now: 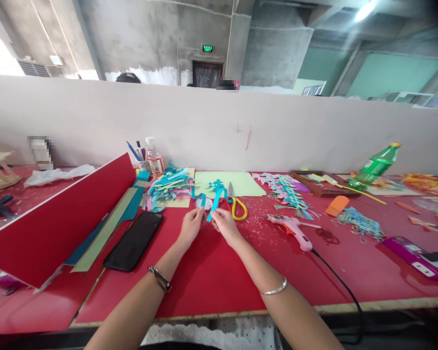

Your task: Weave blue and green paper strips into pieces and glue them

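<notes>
My left hand [191,226] and my right hand [224,224] meet over the red table [211,277], both pinched on blue paper strips [216,200] that rise from my fingers toward the back. A small woven blue piece [214,185] lies on a light green sheet [229,183] just beyond. Yellow-handled scissors [236,204] lie right of the strips, close to my right hand. A small white round thing [204,204] sits behind my left fingers.
A black phone [133,240] and paper sheets lie left, beside a red divider board [58,218]. A pile of cut strips [168,187], a pink glue gun [294,229] with its cord, woven paper pieces [286,190] and a green bottle [375,166] are around.
</notes>
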`<state>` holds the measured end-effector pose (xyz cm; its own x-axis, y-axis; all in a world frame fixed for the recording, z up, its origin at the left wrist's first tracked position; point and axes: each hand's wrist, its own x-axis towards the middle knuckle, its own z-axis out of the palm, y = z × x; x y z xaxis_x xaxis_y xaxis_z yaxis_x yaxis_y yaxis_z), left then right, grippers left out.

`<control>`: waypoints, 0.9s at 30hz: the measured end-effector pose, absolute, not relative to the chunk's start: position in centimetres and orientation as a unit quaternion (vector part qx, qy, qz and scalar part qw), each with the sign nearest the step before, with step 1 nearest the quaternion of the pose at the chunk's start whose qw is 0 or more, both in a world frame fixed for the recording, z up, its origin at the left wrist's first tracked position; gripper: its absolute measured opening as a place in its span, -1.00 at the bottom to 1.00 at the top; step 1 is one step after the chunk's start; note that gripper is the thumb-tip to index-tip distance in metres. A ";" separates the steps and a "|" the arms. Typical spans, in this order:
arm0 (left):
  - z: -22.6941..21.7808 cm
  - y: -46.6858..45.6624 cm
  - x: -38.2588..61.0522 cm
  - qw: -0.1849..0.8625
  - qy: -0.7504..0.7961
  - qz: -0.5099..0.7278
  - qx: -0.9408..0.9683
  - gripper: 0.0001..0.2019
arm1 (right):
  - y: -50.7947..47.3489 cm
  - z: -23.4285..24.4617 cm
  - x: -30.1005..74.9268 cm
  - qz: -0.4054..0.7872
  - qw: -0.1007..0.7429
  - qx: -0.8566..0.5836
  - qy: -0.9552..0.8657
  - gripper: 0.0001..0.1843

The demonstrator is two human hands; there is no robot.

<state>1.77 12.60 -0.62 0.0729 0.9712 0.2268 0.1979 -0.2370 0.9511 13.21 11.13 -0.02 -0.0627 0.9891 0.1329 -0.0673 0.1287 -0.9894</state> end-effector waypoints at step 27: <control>-0.7 11.3 2.2 0.436 0.334 0.299 0.780 -0.57 | 12.3 2.4 15.6 0.597 0.635 -0.283 -0.400 -0.68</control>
<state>2.23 11.30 -0.73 0.5971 0.7827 0.1754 0.2601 -0.3958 0.8808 15.62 12.34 2.42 -0.0340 0.9849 0.1696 -0.5317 0.1259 -0.8375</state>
